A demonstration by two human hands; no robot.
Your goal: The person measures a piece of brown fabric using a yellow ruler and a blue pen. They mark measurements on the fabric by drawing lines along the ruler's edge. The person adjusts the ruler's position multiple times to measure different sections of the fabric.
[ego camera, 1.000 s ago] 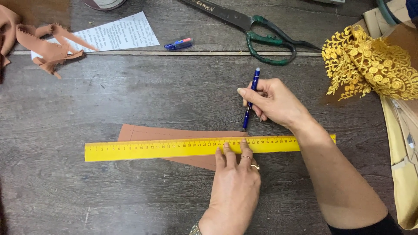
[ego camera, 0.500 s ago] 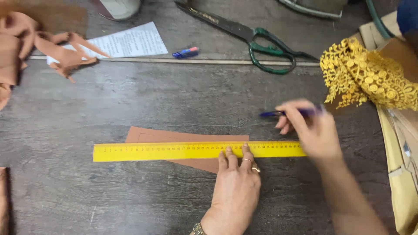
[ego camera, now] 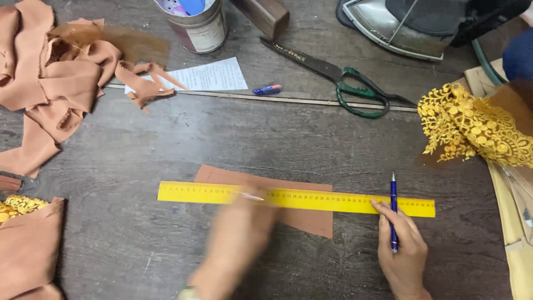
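1. The yellow ruler (ego camera: 294, 199), stiff, thin and probably slippery, lies flat across the tan paper piece (ego camera: 302, 214) on the desk (ego camera: 166, 150).
2. The right hand (ego camera: 401, 250), at the ruler's right end, has its fingers closed on a blue pen (ego camera: 393, 208).
3. The left hand (ego camera: 236, 244) is blurred over the ruler's middle; I cannot tell how its fingers stand. Pressing down mid-length looks like the best hold.

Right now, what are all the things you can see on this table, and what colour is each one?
Long plastic ruler: one, yellow, lying flat across the middle.
Flat brown paper piece: one, under the ruler.
Slim ballpoint pen: one, blue, in the right hand.
Big metal scissors: one, green handles, top middle.
Small marker: one, blue and red, by the scissors.
White paper sheet: one, top left.
Round metal tin: one, silver, top.
Soft cloth scraps: several, tan, left side.
Lace trim: one bunch, yellow, right.
Grey wooden table: one.
Left hand: blurred, at the ruler.
Right hand: holding the pen.
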